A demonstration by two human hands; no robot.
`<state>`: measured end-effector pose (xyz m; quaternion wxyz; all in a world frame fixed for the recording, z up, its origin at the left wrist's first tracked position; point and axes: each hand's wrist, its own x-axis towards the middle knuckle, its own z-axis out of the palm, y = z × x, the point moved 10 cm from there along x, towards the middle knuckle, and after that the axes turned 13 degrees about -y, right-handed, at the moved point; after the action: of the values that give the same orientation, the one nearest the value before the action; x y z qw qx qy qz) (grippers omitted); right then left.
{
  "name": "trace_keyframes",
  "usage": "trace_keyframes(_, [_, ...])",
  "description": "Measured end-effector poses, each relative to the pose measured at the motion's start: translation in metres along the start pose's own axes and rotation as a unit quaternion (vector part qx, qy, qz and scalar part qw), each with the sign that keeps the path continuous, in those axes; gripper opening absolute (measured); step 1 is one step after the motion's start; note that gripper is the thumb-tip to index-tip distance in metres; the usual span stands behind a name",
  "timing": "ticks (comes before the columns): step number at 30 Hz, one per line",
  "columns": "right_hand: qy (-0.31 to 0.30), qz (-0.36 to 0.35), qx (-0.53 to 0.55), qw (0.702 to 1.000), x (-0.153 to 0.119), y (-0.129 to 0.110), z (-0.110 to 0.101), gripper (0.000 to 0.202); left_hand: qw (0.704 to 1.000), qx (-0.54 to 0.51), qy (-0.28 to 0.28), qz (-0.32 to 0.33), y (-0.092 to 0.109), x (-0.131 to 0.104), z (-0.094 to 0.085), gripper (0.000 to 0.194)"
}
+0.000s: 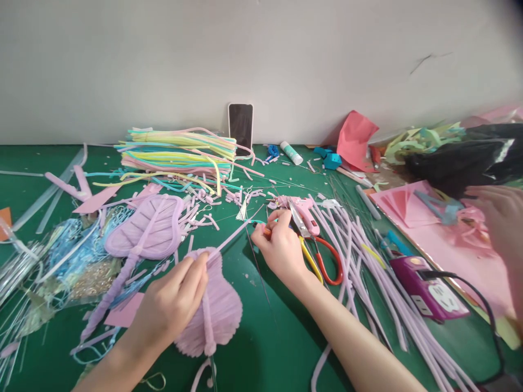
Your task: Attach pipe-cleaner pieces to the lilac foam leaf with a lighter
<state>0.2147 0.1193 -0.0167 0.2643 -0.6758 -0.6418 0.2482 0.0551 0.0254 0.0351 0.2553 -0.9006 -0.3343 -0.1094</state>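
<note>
My left hand [174, 296] is closed in a pinch on a lilac pipe cleaner [237, 234], whose thin end slants up to the right. Beneath those fingers is a pleated lilac fan [229, 313] with a fuzzy stem, partly covered by the hand. My right hand [284, 247] closes around a small orange-and-teal handled tool [267, 232], mostly hidden by the fingers. Just beyond it lie scissors [329, 261] with red and yellow handles and a pink glue gun [304, 209]. A finished-looking lilac fan [149, 228] rests to the left.
Bundled pastel pipe cleaners [175, 158] lie before a propped phone [241, 122]. Loose lilac pipe cleaners [379, 277] spread at right, beside a purple power block [433, 288] with a black cable. Blue tassels [77, 245] are at left. Another person's hand [498, 223] enters at the right edge, blurred.
</note>
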Motion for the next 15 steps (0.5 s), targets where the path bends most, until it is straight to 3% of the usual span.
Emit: trace_keyframes(15, [0.004, -0.016, 0.002, 1.000, -0.0016, -0.0018, 0.0045, 0.021, 1.000, 0.002, -0.007, 0.002, 0.0001, -0.0003, 0.0030, 0.019])
